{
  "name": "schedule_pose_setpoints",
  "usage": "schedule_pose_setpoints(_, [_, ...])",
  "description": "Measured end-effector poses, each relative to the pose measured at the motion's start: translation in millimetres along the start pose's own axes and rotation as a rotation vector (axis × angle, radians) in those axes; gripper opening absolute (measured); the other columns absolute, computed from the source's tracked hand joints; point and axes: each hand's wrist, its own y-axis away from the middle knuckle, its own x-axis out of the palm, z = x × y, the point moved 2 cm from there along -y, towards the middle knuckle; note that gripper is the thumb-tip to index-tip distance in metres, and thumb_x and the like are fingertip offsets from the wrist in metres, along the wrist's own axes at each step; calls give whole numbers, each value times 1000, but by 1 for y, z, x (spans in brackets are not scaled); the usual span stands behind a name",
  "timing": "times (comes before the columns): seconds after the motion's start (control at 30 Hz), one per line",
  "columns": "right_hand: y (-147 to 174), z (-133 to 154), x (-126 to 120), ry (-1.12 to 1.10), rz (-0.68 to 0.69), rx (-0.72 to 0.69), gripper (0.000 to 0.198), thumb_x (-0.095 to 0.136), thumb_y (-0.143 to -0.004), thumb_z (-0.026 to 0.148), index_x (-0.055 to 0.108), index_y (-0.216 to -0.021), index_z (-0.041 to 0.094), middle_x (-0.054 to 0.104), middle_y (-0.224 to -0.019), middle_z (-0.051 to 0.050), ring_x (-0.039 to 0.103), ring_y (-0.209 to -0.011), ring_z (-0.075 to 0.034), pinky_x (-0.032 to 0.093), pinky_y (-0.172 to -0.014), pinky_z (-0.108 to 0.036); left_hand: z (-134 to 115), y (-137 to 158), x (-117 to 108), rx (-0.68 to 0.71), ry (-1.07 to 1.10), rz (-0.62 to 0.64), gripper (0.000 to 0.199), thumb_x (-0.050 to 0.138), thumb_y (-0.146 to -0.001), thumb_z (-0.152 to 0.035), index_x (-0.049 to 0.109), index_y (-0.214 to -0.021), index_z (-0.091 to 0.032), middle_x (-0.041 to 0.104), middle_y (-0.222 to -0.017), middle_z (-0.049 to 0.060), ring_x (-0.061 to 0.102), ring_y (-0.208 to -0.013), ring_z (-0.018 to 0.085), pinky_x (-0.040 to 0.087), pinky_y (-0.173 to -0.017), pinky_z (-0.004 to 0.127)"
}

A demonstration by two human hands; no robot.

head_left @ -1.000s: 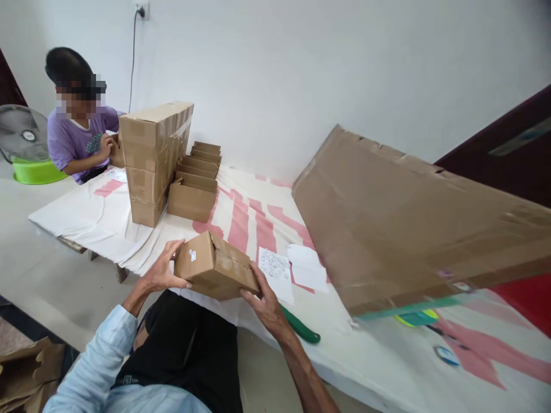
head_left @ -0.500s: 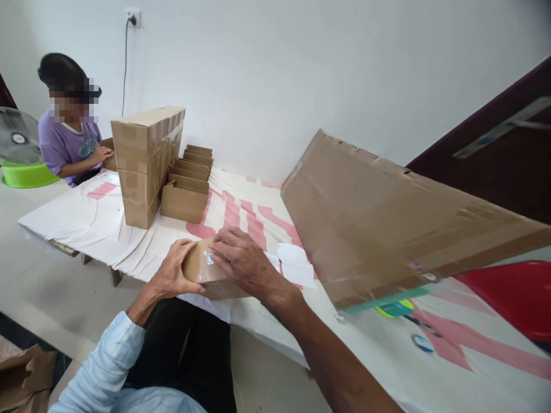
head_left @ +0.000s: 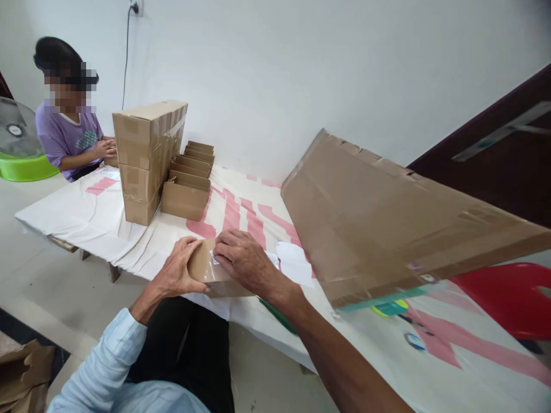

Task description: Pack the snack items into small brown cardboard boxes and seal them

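A small closed cardboard box rests near the front edge of the cloth-covered table. My left hand grips its left end, with the thumb along the near lower side and the fingers over the far edge. Clear tape shines on the box top. Beside it, a small white sticker with blue marks is mostly covered by my right hand. That hand's fingers are bent together and press down on the box top at the sticker; whether they pinch anything is hidden.
Taped boxes are stacked at the left, beside a row of open cartons. A large cardboard sheet leans at the right. White paper and a tape roll lie on the table. A co-worker sits far left.
My right fingers have slid slightly over the sticker, covering more of it. My left hand and the box have shifted slightly right in view. The co-worker's hands have moved a little.
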Motion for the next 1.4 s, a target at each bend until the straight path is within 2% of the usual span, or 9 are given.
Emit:
schedule_pose_setpoints(0.07, [1,8,-9,-144,-107,-2,25,54,-103,16,71,-86,22,72,-96,-8,65,-95,-25,53,-87,-40,0,0,0,-9,-1,-8,116,102,-55,-32,47,-157,-25,45,-151,19,44,-144,44,40,-122,62])
schedule_pose_setpoints(0.13, [7,9,-25,-296,-324,74,22,54,-104,21,71,-92,24,71,-97,-7,67,-94,-23,55,-87,-39,1,0,-2,-20,5,-17,115,102,-55,-33,48,-156,-26,46,-151,18,44,-144,43,41,-122,62])
schedule_pose_setpoints(0.2, [20,-2,-39,-359,-559,217,14,59,-103,27,70,-94,25,71,-96,-5,67,-92,-22,55,-87,-39,2,1,-5,-24,14,-15,114,102,-54,-33,49,-154,-25,47,-150,18,45,-144,43,41,-122,61])
schedule_pose_setpoints(0.27, [37,-27,-43,-362,-675,356,12,65,-100,32,69,-90,25,69,-91,-3,66,-89,-22,55,-85,-38,3,3,-11,-24,26,-5,110,101,-56,-34,50,-153,-24,47,-150,18,46,-144,43,41,-122,60])
schedule_pose_setpoints(0.33, [58,-63,-31,-401,-636,499,17,65,-97,36,67,-85,24,69,-88,-2,65,-85,-21,54,-82,-36,6,7,-20,-36,31,-7,105,99,-60,-35,50,-153,-24,48,-151,18,47,-143,43,42,-122,59])
schedule_pose_setpoints(0.47, [114,-141,21,-503,-409,850,20,61,-87,40,66,-79,22,70,-82,-4,62,-79,-21,53,-77,-34,23,16,-49,-117,-39,-36,95,92,-70,-44,49,-154,-29,48,-155,14,48,-146,41,49,-116,57])
schedule_pose_setpoints(0.63, [167,-194,85,-511,-339,1048,17,59,-78,37,60,-69,22,65,-67,-2,58,-71,-19,49,-71,-32,45,26,-73,-167,-100,-63,92,87,-73,-51,49,-154,-31,47,-159,13,49,-148,41,55,-111,56])
schedule_pose_setpoints(0.9, [201,-227,140,-525,-238,1142,12,57,-73,27,65,-69,20,71,-73,-2,61,-76,-19,48,-74,-28,49,24,-76,-183,-169,-44,93,84,-75,-60,47,-158,-39,48,-158,11,50,-145,45,58,-107,61])
schedule_pose_setpoints(1.4, [211,-232,149,-320,-96,1239,14,60,-81,23,73,-80,19,76,-84,-4,64,-80,-20,42,-72,-29,40,13,-73,-163,-223,2,92,82,-78,-60,44,-160,-42,48,-160,9,47,-149,43,58,-109,59])
